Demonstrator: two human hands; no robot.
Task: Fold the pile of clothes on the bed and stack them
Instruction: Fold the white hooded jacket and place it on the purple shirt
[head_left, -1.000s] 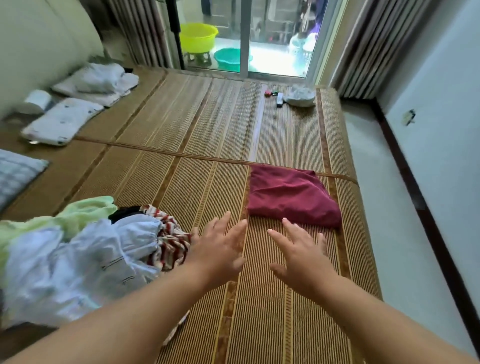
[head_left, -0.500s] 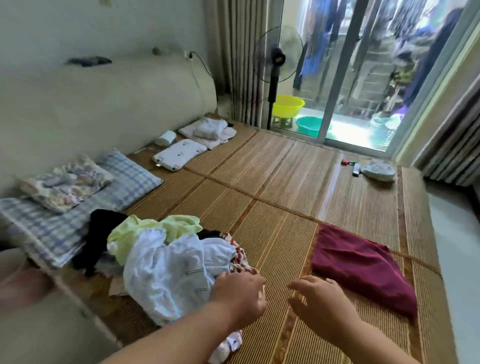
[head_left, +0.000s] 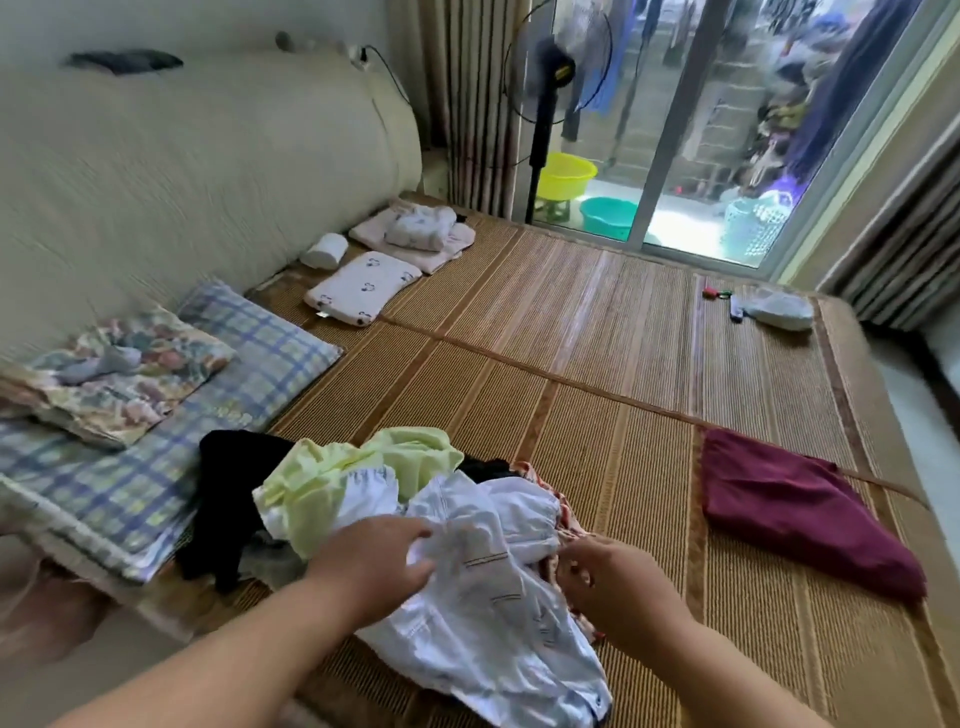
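A loose pile of clothes lies on the woven bed mat (head_left: 597, 364) near its front left. On top is a pale blue-white garment (head_left: 483, 597); under it show a light green garment (head_left: 363, 467), a black one (head_left: 228, 493) and a red-and-white patterned piece (head_left: 569, 519). My left hand (head_left: 379, 564) pinches the pale garment at its left side. My right hand (head_left: 618, 587) grips cloth at the pile's right edge, fingers curled. A folded maroon garment (head_left: 800, 514) lies flat to the right, apart from the pile.
Plaid pillow (head_left: 156, 457) with a floral pillow (head_left: 114, 374) on it lies left. Small white pillows and a folded pink cloth (head_left: 415, 239) sit by the padded headboard (head_left: 182, 171). A plastic bag (head_left: 779, 312) and small items lie far right. The bed's right edge drops to the floor.
The view swung left from the maroon garment to the pile. Both hands, open and hovering over the mat a second ago, moved left onto the pile and took hold of the pale garment.
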